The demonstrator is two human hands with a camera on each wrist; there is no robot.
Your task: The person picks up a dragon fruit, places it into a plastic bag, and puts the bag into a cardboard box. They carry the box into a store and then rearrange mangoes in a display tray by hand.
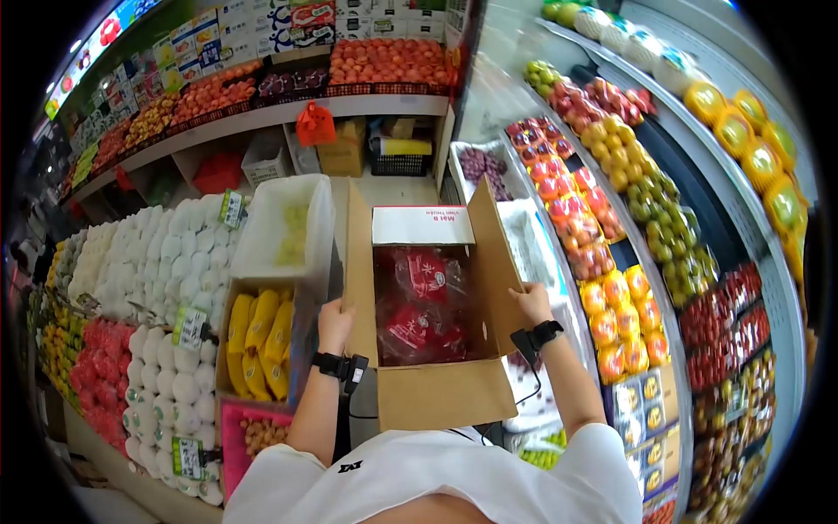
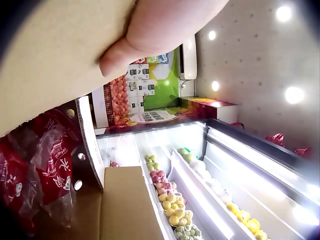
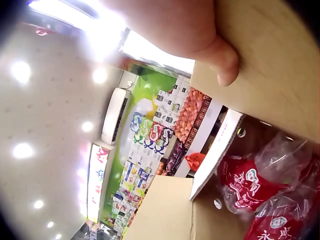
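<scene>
An open cardboard box (image 1: 445, 395) is in front of the person's body in the head view, its flaps spread. Inside lie red printed packages in clear plastic (image 1: 426, 278). The left hand (image 1: 335, 325) grips the box's left flap near its front end. On the opposite side, the right hand (image 1: 531, 306) holds the right flap. Each wrist view shows a thumb lying along cardboard: the left thumb (image 2: 116, 59) and the right thumb (image 3: 225, 65). The other fingers are hidden behind the flaps in those views. A white printed flap (image 1: 421, 225) stands at the box's far end.
To the left are a white foam box (image 1: 281, 229), a carton of yellow wrapped fruit (image 1: 260, 336) and rows of foam-netted fruit (image 1: 170, 375). Tiered shelves with packed fruit (image 1: 621, 319) flank the right. Ahead runs a shelf (image 1: 393, 105) bearing apples.
</scene>
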